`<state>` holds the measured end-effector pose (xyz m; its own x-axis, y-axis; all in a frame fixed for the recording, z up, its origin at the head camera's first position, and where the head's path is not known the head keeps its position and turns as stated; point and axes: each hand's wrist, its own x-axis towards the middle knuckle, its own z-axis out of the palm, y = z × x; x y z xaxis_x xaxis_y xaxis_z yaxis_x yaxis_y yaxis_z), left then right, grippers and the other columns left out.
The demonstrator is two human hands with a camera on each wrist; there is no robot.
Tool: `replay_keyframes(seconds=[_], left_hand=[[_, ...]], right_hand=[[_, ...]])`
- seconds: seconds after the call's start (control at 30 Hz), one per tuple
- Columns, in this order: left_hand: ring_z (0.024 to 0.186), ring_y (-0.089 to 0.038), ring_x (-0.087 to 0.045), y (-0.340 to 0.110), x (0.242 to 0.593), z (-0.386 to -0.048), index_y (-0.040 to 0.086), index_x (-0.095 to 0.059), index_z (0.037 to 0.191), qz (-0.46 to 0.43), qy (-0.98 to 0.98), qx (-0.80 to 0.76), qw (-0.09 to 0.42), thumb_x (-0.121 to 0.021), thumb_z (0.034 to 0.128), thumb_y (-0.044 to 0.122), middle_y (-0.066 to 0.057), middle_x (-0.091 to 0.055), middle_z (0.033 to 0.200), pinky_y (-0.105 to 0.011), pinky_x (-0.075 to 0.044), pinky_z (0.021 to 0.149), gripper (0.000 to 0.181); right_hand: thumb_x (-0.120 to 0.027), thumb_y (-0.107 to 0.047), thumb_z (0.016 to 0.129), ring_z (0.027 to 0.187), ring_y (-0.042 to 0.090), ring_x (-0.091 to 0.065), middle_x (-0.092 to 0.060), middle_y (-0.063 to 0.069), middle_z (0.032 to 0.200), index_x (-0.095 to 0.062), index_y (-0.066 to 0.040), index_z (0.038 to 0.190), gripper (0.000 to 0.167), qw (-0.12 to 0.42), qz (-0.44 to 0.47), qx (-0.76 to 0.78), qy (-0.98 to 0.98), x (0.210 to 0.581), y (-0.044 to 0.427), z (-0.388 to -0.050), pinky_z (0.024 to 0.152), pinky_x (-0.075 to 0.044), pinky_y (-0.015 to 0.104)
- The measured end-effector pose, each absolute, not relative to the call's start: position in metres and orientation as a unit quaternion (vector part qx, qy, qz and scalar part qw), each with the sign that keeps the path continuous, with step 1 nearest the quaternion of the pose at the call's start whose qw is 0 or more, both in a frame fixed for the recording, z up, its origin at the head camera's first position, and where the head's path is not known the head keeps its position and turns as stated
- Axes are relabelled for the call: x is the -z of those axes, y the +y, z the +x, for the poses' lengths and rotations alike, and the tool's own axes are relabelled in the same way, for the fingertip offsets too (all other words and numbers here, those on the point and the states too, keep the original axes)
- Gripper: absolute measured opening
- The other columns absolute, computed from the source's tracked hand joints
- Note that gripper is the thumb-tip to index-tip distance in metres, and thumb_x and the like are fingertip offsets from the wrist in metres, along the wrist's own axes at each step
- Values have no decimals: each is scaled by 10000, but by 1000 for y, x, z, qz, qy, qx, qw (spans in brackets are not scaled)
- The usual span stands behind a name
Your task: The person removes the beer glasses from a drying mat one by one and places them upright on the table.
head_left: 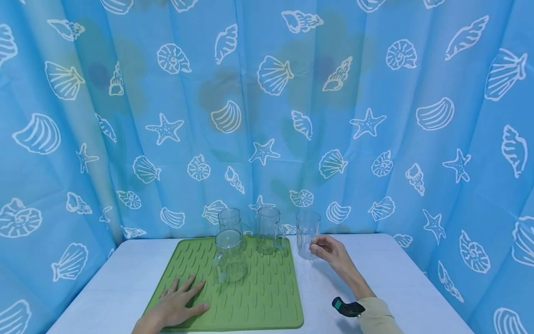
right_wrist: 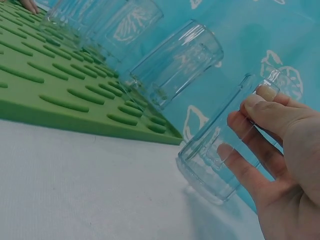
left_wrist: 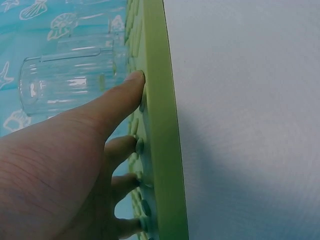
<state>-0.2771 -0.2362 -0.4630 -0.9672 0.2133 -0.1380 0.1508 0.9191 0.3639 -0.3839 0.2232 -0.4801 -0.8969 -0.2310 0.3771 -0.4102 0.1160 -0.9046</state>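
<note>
A clear glass mug (head_left: 308,232) stands on the white table just right of the green mat (head_left: 267,306). My right hand (head_left: 335,260) pinches this mug by its handle side; in the right wrist view the fingers of my hand (right_wrist: 280,150) are curled at the mug (right_wrist: 210,160). On the mat stand three more glass mugs: one (head_left: 268,232) near the back right, one (head_left: 229,218) at the back and one (head_left: 231,264) in front of it. My left hand (head_left: 177,304) rests with spread fingers on the mat's front left, and in the left wrist view its thumb touches the mat's edge (left_wrist: 165,125).
A white cloth (head_left: 359,287) covers the table around the mat. Behind the table hangs a blue curtain (head_left: 267,116) with white shell and starfish prints. A black band with a green part (head_left: 348,307) is at my right wrist, by the sleeve.
</note>
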Motion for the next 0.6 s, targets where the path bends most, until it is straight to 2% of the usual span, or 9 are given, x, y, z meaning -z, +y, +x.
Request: replay_keyframes(seconds=[0.27, 0.43, 0.6], left_hand=[[1395, -653, -119, -236, 463, -280, 170, -416, 1503, 98, 977, -171, 85, -567, 898, 622, -200, -295, 1590, -826, -174, 1025, 770], [1400, -646, -118, -236, 463, -279, 174, -414, 1504, 95, 977, -169, 86, -564, 896, 628, -194, -292, 1593, -822, -176, 1030, 773], [1402, -644, -115, -237, 464, -278, 171, -412, 1505, 93, 977, -170, 87, -560, 890, 644, -196, -288, 1594, -822, -171, 1033, 790]], right_hand=[[-612, -167, 979, 1000, 60, -666, -623, 258, 1147, -583, 18, 1157, 258, 72, 214, -631, -742, 485, 226, -386, 907, -552, 197], [-631, -180, 969, 989, 72, -668, -635, 222, 1130, -597, -1, 1144, 252, 76, 195, -626, -751, 488, 225, -387, 898, -552, 193], [-616, -146, 976, 987, 102, -673, -631, 257, 1113, -585, 43, 1147, 256, 87, 211, -624, -748, 489, 224, -388, 880, -557, 194]])
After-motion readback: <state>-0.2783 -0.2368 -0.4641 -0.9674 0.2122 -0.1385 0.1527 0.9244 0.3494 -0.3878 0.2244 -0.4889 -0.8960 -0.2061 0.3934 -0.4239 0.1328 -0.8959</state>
